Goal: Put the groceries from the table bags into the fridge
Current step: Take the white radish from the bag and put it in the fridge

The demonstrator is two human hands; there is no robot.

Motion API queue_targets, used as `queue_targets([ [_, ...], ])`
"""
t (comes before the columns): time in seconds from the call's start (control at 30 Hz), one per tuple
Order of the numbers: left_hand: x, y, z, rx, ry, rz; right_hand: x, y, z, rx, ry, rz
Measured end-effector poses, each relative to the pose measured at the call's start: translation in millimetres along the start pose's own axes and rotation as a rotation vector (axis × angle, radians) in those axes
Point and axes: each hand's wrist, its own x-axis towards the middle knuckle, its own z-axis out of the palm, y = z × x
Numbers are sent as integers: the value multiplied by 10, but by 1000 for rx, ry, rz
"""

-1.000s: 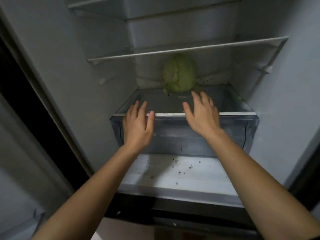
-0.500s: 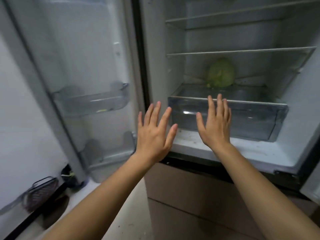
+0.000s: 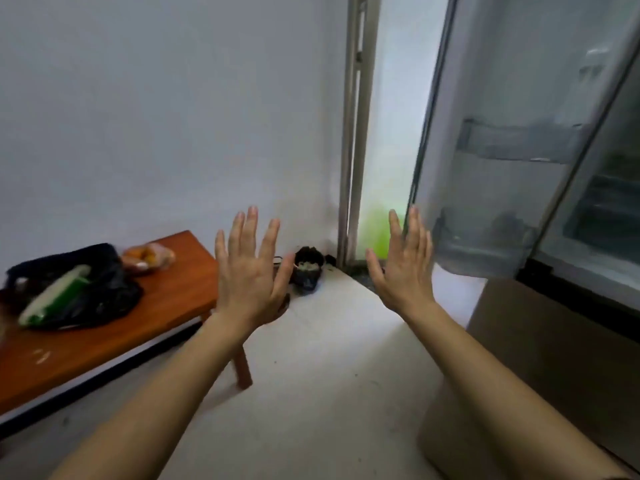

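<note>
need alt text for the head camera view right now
An empty left hand and right hand, fingers spread, are raised before a wooden table at left and an open fridge door at right. A black bag holding a green packet sits on the table.

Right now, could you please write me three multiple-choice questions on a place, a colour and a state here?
1. Where is the black bag? A on the table B on a chair C on a stool
2. What colour is the table? A white B reddish brown C blue
3. The left hand and right hand are: A open and empty B clenched fists C gripping a bottle
Answers: 1 A, it lies on the tabletop; 2 B, its wood is reddish brown; 3 A, straight fingers hold nothing.
</note>
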Motion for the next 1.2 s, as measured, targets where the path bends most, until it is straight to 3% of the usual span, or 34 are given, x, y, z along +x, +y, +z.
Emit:
queue_targets([
  [0.33,-824,-2181,-473,271,-59,-433,139,-2195,1689,259,-235,-298],
  [0.63,-255,-3995,-242,396,-206,-692,1054,-3500,3221,432,-422,-408],
  [0.83,-3,-4871,-113,434,-322,-805,1576,-4202,3997,499,-586,-483],
  [1.03,-180,-5807,85,365,-427,-909,1690,-4999,4733,490,-813,-680],
  [1.2,-242,-6750,373,284,-553,-886,1717,-5630,5421,440,-969,-709],
])
